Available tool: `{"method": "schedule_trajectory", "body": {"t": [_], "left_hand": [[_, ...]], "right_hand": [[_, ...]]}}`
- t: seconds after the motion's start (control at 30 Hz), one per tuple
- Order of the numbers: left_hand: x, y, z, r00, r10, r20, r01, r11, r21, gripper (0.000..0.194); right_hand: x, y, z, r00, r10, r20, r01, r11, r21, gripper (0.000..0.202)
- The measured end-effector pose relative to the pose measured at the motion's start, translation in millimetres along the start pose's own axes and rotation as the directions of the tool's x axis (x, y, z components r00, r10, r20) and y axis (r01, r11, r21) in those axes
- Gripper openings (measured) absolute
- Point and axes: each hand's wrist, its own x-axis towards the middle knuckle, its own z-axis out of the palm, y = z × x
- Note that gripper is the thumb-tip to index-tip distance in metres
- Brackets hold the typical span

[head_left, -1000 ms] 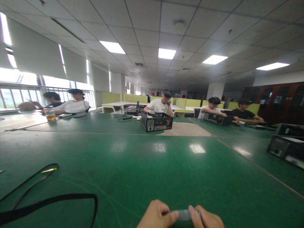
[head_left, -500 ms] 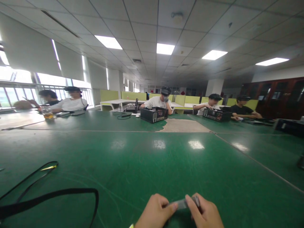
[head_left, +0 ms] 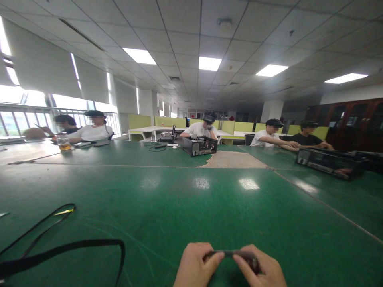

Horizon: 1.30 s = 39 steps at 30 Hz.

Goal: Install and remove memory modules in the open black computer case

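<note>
A black strap (head_left: 60, 251) loops across the near left corner of the green tabletop (head_left: 191, 207), with a thin black cable (head_left: 44, 221) beside it. At the near edge, the left hand (head_left: 196, 267) pinches the left end of a small flat dark strip (head_left: 230, 253) between thumb and fingers; the right hand (head_left: 265, 271) has its grip closed on the right end, so the strip spans level between them, just above the tabletop. Along the far edge sit a glass (head_left: 63, 142), an open computer case (head_left: 200, 146) and, to the right, another case (head_left: 327, 161), with seated people behind them.
</note>
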Motion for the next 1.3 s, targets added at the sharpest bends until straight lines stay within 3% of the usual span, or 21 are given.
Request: {"method": "schedule_trajectory", "body": {"t": [0.1,0.17,0.23,0.33,0.47,0.7,0.9,1.1,1.3], "left_hand": [[-2.2,8.9,-9.9,0.941,0.28,-0.191,-0.241,0.949,0.201,0.029],[-3.3,13.1,-15.6,0.878,0.433,-0.205,-0.369,0.884,0.287,0.028],[-4.0,14.4,-18.6,0.831,0.525,-0.187,-0.446,0.828,0.341,0.03],[-5.0,12.5,-18.3,0.802,0.573,-0.167,-0.468,0.778,0.419,0.032],[-6.4,9.9,-12.8,0.794,0.59,-0.148,-0.453,0.736,0.503,0.035],[-9.6,11.4,1.0,0.692,0.712,-0.122,-0.512,0.603,0.612,0.044],[-15.0,18.3,4.9,0.73,0.676,-0.103,-0.472,0.607,0.639,0.028],[-17.4,15.8,13.3,0.758,0.642,-0.115,-0.431,0.626,0.65,0.024],[-19.9,6.5,21.2,0.76,0.641,-0.112,-0.426,0.62,0.659,0.023]], "right_hand": [[5.7,1.3,-15.4,0.991,-0.081,-0.111,0.088,0.994,0.063,0.014],[8.0,0.8,-21.4,0.977,-0.163,-0.14,0.172,0.984,0.054,0.008],[9.8,0.3,-23.6,0.963,-0.254,-0.094,0.259,0.964,0.054,0.005],[11.6,0.1,-22.3,0.94,-0.339,-0.039,0.341,0.938,0.062,0.011],[11.6,-2.7,-19.6,0.942,-0.332,-0.046,0.335,0.94,0.061,0.004],[7.3,-7.3,-17.2,0.932,-0.357,-0.06,0.356,0.934,-0.026,0.012],[-0.3,0.9,-22.0,0.965,-0.262,0.014,0.26,0.949,-0.179,0.012],[-3.3,1.1,-18.6,0.979,-0.204,0.016,0.202,0.948,-0.246,0.013],[-3.1,5.5,-15.4,0.985,-0.169,0.047,0.174,0.972,-0.158,0.011]]}}
